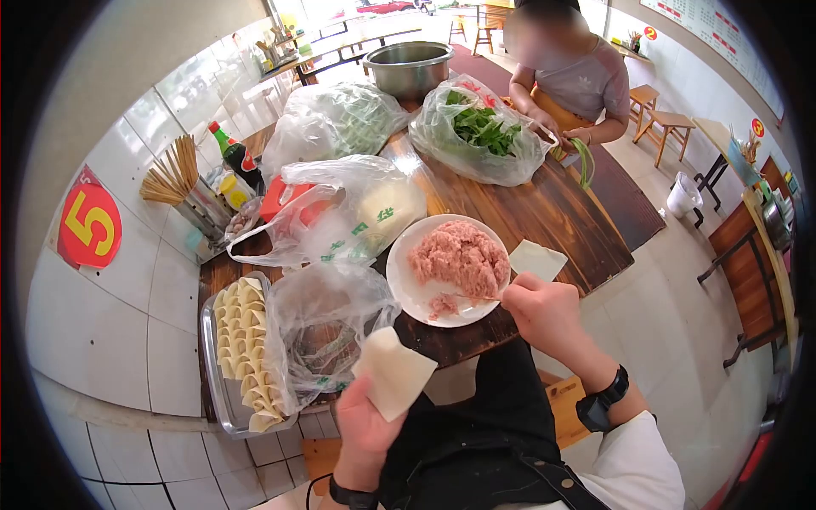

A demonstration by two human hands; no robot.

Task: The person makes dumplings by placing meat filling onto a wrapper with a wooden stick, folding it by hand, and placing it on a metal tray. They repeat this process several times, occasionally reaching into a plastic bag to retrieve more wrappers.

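A square white dough wrapper [396, 374] rests across the fingers of my left hand [367, 418], its thumb at the near edge. My right hand [544, 313] is closed at the right rim of the white plate [406, 293]; whatever thin thing it may grip is hidden by the fingers. Raw minced meat [459, 257] is heaped on the plate, with a small lump [443, 304] apart at the near side. Behind my right hand more wrappers [538, 260] lie on the wooden table [561, 212].
At the left, a metal tray [214, 374] holds rows of folded dumplings [242, 344]. Plastic bags [340, 204] crowd the table's left side, beside a sauce bottle [235, 157] and chopsticks [174, 170]. Across the table, a person [571, 81] handles green stalks near a bag of leafy greens [484, 132].
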